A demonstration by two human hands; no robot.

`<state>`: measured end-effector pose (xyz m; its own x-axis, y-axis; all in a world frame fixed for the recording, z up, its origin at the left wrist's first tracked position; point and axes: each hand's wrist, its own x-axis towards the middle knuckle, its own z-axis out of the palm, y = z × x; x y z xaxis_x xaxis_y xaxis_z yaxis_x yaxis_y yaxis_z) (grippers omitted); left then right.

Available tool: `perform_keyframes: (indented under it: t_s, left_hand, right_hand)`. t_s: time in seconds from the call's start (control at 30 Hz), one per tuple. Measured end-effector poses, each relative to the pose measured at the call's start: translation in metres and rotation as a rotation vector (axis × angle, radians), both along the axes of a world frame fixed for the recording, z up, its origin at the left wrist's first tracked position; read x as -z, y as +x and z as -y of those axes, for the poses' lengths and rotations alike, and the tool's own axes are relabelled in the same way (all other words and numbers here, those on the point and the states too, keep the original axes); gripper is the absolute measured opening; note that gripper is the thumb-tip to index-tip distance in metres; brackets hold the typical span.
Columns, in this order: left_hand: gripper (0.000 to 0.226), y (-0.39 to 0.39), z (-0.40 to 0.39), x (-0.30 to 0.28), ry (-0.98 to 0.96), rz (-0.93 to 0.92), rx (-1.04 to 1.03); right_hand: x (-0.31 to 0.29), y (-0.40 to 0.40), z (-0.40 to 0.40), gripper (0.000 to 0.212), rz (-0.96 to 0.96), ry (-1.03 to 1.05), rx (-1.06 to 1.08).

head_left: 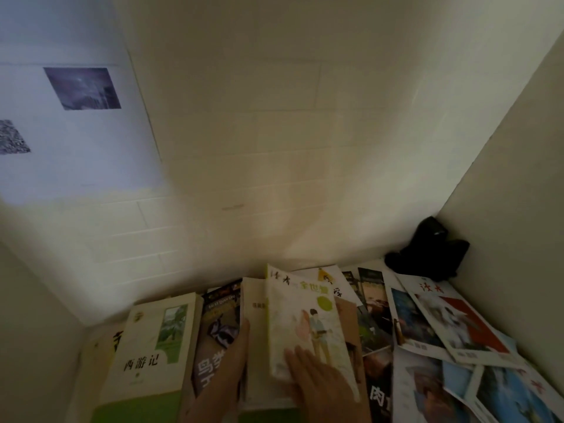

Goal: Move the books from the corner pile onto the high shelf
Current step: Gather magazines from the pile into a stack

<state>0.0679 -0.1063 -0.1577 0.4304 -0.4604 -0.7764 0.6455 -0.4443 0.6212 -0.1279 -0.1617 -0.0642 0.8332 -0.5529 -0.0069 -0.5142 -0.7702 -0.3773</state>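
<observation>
left hand [235, 358] fingers pressed against stack's side | right hand [317, 380] fingers spread flat on pale illustrated book [305, 325], lower centre | risk: loose magazines [442, 325] lower right slide if stack shifts; thin covers may slip from grip

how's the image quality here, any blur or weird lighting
Head view: dim and soft overall; a pale bluish patch lights the wall upper left, wide-angle bending slants the wall edges, the right hand and the magazines smear slightly, and the black object in the corner shows no detail.

Glossy paper mags [451, 325], matt wall [274, 117]
</observation>
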Motion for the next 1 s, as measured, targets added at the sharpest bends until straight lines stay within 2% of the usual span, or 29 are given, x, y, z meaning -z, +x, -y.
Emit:
perform_keyframes:
  t_s: [0.07,0.17,0.2,0.27,0.33,0.37,0.43,0.5,0.57,0.63,0.67,0.77,0.83,0.9,1.0]
  left_hand:
    - [0.077,-0.005,0.004,-0.016,-0.019,-0.003,0.023]
    - [0.086,-0.018,0.004,-0.052,0.059,0.079,-0.003]
    - [0.086,-0.02,0.004,-0.052,0.066,0.126,-0.014]
    - [0.084,-0.023,0.002,-0.054,0.09,0.165,-0.01]
    - [0.079,-0.023,0.001,-0.054,0.074,0.163,-0.001]
    - [0.078,-0.023,0.0,-0.054,0.058,0.15,-0.004]
    - [0.087,-0.02,0.0,-0.051,0.026,0.128,0.003]
    - [0.097,-0.019,-0.001,-0.047,0.015,0.125,0.011]
    - [0.091,-0.019,-0.001,-0.049,-0.001,0.137,0.021]
    - [0.086,-0.016,-0.002,-0.053,0.016,0.107,0.024]
    - [0.092,-0.014,-0.002,-0.052,0.018,0.087,0.042]
    - [0.132,-0.01,-0.005,-0.052,0.021,0.04,0.054]
    - [0.138,-0.005,-0.006,-0.045,-0.004,0.0,0.056]
    - [0.13,-0.004,-0.007,-0.052,-0.029,-0.025,0.075]
    - [0.127,-0.009,-0.007,-0.064,-0.09,0.089,0.096]
  right_hand:
    - [0.02,0.0,-0.012,0.038,0.034,-0.079,-0.074]
    - [0.033,0.001,-0.01,0.038,0.109,-0.106,-0.093]
    - [0.027,0.0,-0.006,0.04,0.141,-0.049,-0.096]
    - [0.031,-0.005,0.013,0.046,0.258,-0.142,0.045]
    - [0.029,-0.018,0.035,0.048,0.198,0.039,0.177]
    - [0.04,-0.029,0.047,0.047,0.207,0.196,0.334]
    - [0.045,-0.048,0.063,0.046,0.102,0.373,0.606]
    - [0.045,-0.057,0.069,0.042,0.053,0.599,0.682]
    - [0.038,-0.043,0.077,0.03,-0.032,0.713,0.751]
    - [0.035,-0.038,0.084,0.021,0.052,0.574,0.724]
    - [0.033,-0.038,0.087,0.027,0.141,0.541,0.705]
    - [0.007,-0.024,0.091,0.027,0.284,0.684,0.627]
    - [-0.002,-0.012,0.094,0.023,0.224,0.779,0.556]
    - [-0.009,-0.004,0.098,0.03,0.107,0.791,0.485]
    - [-0.005,-0.004,0.105,0.045,0.046,0.848,0.546]
